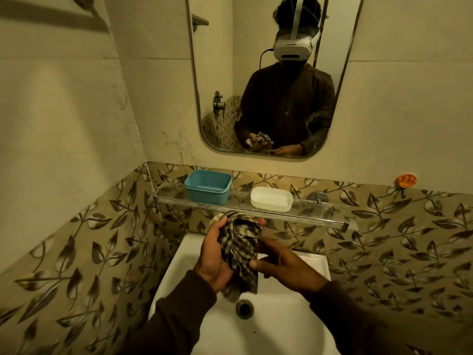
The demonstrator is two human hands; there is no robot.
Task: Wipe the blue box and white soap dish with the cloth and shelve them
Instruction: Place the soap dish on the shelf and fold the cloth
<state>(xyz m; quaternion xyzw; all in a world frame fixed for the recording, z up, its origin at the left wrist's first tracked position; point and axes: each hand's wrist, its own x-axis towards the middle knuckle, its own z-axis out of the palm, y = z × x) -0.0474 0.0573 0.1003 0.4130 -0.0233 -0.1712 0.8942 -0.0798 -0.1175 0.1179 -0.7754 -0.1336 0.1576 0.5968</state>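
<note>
Two hands bunch the cloth over the sink, box and dish sitting on the shelf beyond

Nearest, above the white sink (pixel 302 326), the left hand (pixel 213 262) is closed around the bunched checked cloth (pixel 239 247), while the right hand (pixel 284 267) pinches its lower part with the fingers. Farther back, on the glass shelf (pixel 320 213), the blue box (pixel 207 187) stands open near the left end and the white soap dish (pixel 271 199) sits just right of it, the two apart. Both already being shelved, the task looks either finished or not yet begun; whether they are wiped I cannot tell
</note>
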